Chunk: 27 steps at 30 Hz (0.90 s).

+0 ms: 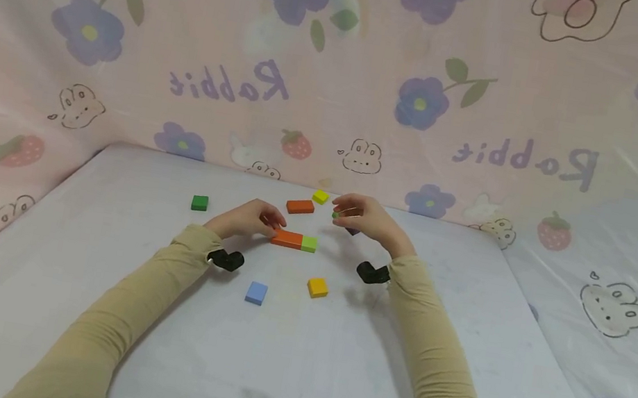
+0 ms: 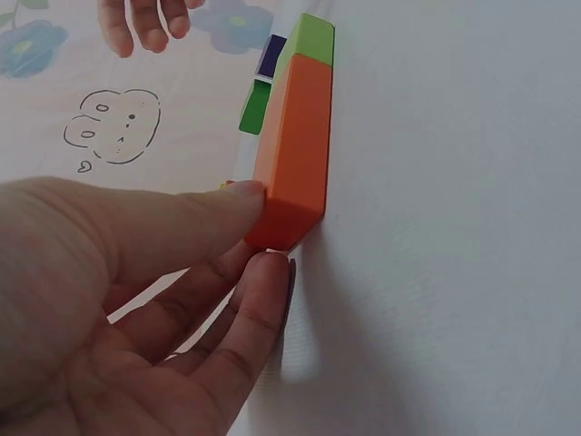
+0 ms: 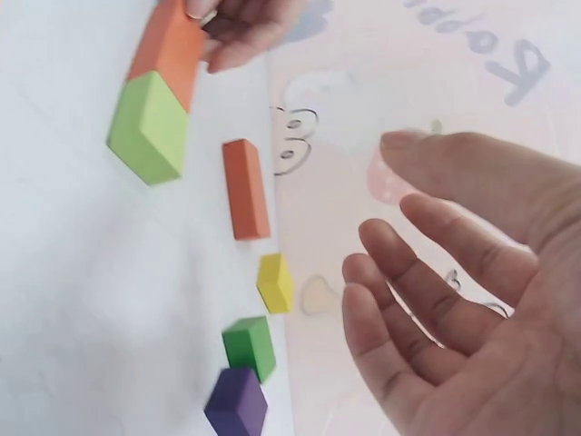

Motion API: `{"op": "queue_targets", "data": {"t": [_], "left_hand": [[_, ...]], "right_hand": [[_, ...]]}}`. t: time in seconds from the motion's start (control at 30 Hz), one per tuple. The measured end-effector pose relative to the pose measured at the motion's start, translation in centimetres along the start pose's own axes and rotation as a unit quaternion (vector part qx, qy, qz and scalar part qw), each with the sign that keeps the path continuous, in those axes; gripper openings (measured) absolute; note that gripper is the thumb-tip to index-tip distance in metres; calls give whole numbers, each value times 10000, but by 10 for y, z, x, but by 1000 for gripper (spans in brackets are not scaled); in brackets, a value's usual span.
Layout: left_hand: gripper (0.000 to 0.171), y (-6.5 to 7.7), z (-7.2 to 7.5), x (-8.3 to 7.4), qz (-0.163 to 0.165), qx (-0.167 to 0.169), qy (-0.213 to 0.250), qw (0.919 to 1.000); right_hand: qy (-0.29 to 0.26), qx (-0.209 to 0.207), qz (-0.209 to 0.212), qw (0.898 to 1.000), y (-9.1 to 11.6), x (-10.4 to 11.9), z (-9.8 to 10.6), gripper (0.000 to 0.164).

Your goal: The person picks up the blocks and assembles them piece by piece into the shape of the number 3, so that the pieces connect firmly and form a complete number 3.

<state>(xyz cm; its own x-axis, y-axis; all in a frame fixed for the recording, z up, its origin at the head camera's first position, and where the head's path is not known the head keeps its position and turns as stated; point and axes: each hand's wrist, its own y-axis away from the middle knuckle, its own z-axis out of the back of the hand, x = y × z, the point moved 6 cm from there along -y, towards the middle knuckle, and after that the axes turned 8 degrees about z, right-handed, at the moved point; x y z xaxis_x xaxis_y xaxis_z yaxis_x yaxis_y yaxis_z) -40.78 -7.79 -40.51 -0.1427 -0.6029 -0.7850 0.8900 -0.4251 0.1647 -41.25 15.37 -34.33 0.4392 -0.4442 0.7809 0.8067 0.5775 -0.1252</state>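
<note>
My left hand [image 1: 248, 219] pinches the left end of an orange block [image 1: 287, 239], thumb on one side and fingertips at the end face. A light green block [image 1: 308, 244] sits flush against the block's other end, in one line with it, as the left wrist view also shows. Raised above the table to the right, my right hand [image 3: 445, 300] holds nothing; its fingers are loosely bent and apart from the thumb. Below it, partly covered in the head view, stand a green block [image 3: 250, 347] and a purple block [image 3: 237, 402], close together.
A second orange block [image 1: 300, 207] and a yellow block [image 1: 320, 197] lie further back. Another green block [image 1: 200, 203] is at the left. Nearer me are a blue block [image 1: 256, 293] and an amber block [image 1: 317, 288]. A patterned curtain [image 1: 343, 90] hangs behind the white table [image 1: 267, 359].
</note>
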Motion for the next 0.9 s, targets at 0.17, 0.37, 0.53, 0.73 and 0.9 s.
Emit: {"op": "queue_targets", "data": {"t": [0.17,0.37,0.53,0.73,0.9], "left_hand": [[27,-1,0,-1,9,10,-44,10000],[28,1,-1,-2,33,24,-80,10000],[29,1,0,-2,69,9,-96,9999],[28,2,-1,-3,32,48,-71,10000],[28,2,-1,-4,44,68,-71,9999]], "right_hand": [[-63,-192,16,9998,5,-3,13,41],[-104,-396,-83,9991,11,-15,26,46],[-117,-576,-264,9979,16,-29,33,47],[-146,-774,-442,9959,24,-46,39,46],[-136,-775,-550,9954,29,-56,40,48]]}}
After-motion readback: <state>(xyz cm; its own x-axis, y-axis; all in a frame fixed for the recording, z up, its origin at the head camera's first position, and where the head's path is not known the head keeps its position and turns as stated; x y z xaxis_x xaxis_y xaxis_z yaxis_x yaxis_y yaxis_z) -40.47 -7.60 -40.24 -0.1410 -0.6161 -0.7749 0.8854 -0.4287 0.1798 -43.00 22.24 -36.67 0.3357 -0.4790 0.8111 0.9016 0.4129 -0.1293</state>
